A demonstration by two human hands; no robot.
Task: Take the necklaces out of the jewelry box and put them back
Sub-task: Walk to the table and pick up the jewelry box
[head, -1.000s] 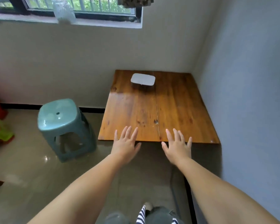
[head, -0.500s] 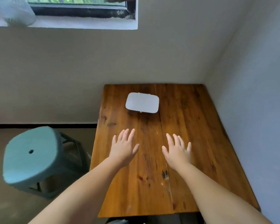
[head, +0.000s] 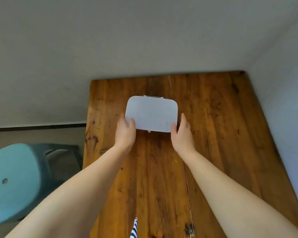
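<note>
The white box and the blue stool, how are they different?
The flat white plastic jewelry box lies on the brown wooden table, while the teal plastic stool stands on the floor beside it. The box has a hand at each near corner, left hand and right hand; the stool is untouched. The stool's top has a small hole; the box's lid is plain. Both have rounded corners.

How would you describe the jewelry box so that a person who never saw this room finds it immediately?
Look at the wooden table in the corner of the room. The jewelry box lies on its far half, gripped at the near corners by the left hand and right hand. It is the only white, flat, rounded case there, lid closed.
</note>
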